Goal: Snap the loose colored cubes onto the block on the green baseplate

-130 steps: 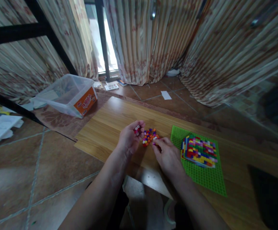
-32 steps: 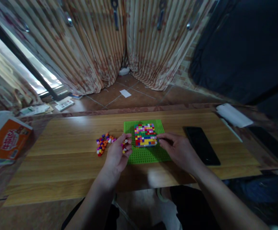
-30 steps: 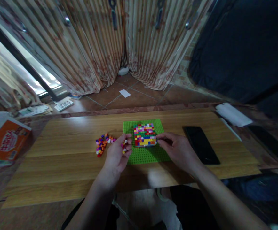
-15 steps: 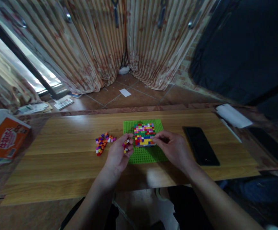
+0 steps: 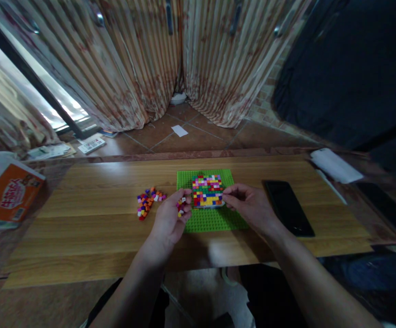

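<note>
A block of small multicoloured toy bricks (image 5: 207, 191) stands on a green studded baseplate (image 5: 214, 222). My left hand (image 5: 171, 212) is cupped at the block's left side, fingers curled around several loose toy bricks (image 5: 180, 208), one of them white. At the block's right edge my right hand (image 5: 247, 202) has its thumb and forefinger pinched together. Whatever lies between those fingertips is too small to make out. A loose pile of bricks (image 5: 146, 202), mostly orange, purple, red and white, lies on the wooden board left of my left hand.
A black tablet or phone (image 5: 288, 207) lies on the wooden board (image 5: 91, 223) to the right. An orange-labelled plastic box (image 5: 9, 193) stands at the far left. White objects (image 5: 336, 165) lie beyond the board's right end. Curtains (image 5: 143, 68) hang behind.
My right hand has shifted slightly at the block's right edge, its fingertips still together. My left hand keeps its place with the bricks. The whole view has moved a little.
</note>
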Available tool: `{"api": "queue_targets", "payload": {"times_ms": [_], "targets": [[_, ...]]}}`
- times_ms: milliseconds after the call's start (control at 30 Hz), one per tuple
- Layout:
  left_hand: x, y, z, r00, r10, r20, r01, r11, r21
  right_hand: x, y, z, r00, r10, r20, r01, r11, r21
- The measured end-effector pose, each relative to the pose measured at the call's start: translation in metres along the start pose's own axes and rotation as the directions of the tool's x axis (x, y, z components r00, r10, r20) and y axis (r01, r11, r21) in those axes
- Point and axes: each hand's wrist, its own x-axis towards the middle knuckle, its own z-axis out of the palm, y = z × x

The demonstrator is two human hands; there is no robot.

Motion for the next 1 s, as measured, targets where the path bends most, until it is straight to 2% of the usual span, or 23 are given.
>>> {"api": "queue_targets", "payload": {"times_ms": [433,667,767,867,933,1000], "targets": [[0.001,-0.004,0.001,1.0,-0.009,-0.02,0.009,1.0,-0.021,0.004,-0.005,0.004,0.995,0.095,0.0,-0.094,0.987,0.127],[0.002,-0.002,0.001,1.0,0.01,0.006,-0.01,0.998,-0.059,0.005,-0.001,0.004,0.999,0.027,-0.02,-0.026,0.998,0.052],[0.001,0.001,0.002,1.0,0.018,0.003,-0.017,0.996,-0.087,0.002,-0.002,0.004,0.997,-0.039,-0.073,0.037,0.999,-0.032],[-0.002,0.005,0.004,1.0,0.022,0.001,-0.022,0.995,-0.093,-0.005,-0.01,0.008,0.974,-0.173,-0.144,0.156,0.98,-0.123],[-0.005,0.008,0.005,1.0,0.018,0.006,-0.018,0.996,-0.091,-0.012,-0.018,0.014,0.947,-0.288,-0.14,0.265,0.951,-0.162],[-0.007,0.011,0.005,1.0,0.014,0.02,-0.012,0.996,-0.092,-0.019,-0.027,0.021,0.908,-0.411,-0.08,0.385,0.895,-0.223]]}}
